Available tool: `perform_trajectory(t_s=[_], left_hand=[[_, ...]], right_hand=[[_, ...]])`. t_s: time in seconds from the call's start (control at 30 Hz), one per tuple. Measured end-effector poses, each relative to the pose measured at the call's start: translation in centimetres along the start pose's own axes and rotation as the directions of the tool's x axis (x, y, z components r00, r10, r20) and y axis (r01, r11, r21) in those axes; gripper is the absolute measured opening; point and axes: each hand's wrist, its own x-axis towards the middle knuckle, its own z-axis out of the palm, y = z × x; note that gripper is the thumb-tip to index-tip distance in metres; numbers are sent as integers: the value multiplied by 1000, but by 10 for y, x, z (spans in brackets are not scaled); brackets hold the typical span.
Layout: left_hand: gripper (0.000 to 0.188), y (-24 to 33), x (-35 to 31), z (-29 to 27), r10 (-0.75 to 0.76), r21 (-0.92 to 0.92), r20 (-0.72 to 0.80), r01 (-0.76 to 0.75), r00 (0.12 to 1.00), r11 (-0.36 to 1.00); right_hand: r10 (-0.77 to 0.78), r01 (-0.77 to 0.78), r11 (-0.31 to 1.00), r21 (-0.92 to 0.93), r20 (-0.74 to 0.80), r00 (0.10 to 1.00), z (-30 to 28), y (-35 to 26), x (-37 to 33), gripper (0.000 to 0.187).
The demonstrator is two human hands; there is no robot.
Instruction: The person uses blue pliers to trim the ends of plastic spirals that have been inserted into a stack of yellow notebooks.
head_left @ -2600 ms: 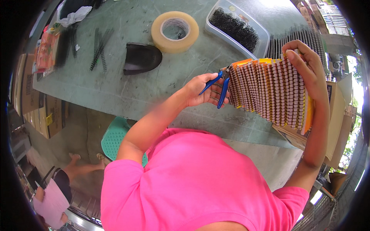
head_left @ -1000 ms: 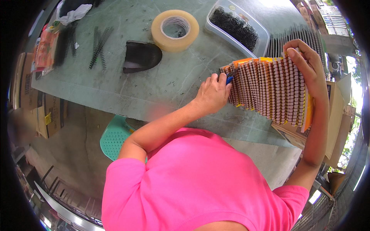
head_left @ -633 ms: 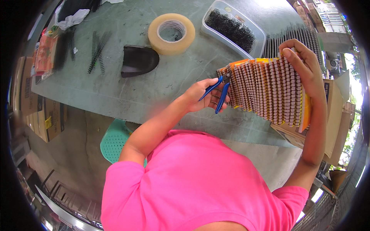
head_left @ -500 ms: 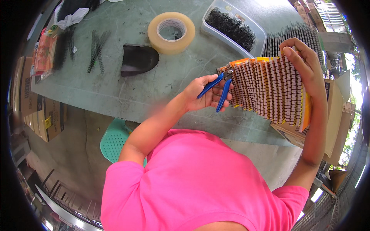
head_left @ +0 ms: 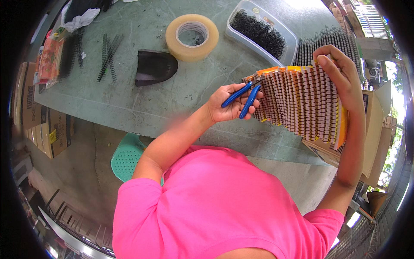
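Observation:
Blue-handled wire cutters [head_left: 249, 100] are in my left hand [head_left: 224, 103], with its fingers curled round the handles. Their jaws touch the coil ends at the far left corner of a stack of spiral-bound notebooks [head_left: 302, 101]. The notebooks stand pressed together, coil spines facing up, with orange and yellow covers showing at the edges. My right hand [head_left: 343, 71] grips the far right end of the stack, thumb over the spines and fingers behind. My right forearm runs along the stack's right side.
A clear plastic tub [head_left: 258, 32] of black coil scraps sits behind the stack, beside rows of black coils [head_left: 330, 41]. Further left are a tape roll [head_left: 192, 36], a black curved piece [head_left: 156, 67] and loose coils [head_left: 110, 56]. A green stool [head_left: 128, 157] and cardboard boxes [head_left: 56, 131] stand beyond the table edge.
The cutter handles have come closer together, squeezed by my left hand. The cutters have shifted slightly; my right hand and the notebooks have barely moved.

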Motion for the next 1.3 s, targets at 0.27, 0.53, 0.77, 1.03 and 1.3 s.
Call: perform_trajectory(t_s=[0.27, 0.53, 0.77, 1.03, 1.3], left_hand=[[36, -5, 1, 30, 510, 950, -311, 237, 802, 205], [42, -17, -5, 33, 446, 870, -335, 90, 830, 484], [49, -10, 0, 29, 183, 588, -333, 52, 925, 807], [52, -1, 3, -2, 0, 216, -55, 12, 998, 976], [53, -5, 4, -9, -17, 106, 8, 16, 1000, 994]], right_hand=[[-35, 35, 999, 5, -2, 999, 1, 0, 1, 36], [5, -6, 1000, 27, 11, 1000, 1, -4, 0, 35], [-13, 13, 1000, 0, -2, 1000, 1, -3, 1, 35], [-13, 13, 999, -33, 5, 1000, 0, -1, 1, 37], [5, -5, 1000, -4, 14, 1000, 0, -3, 0, 36]])
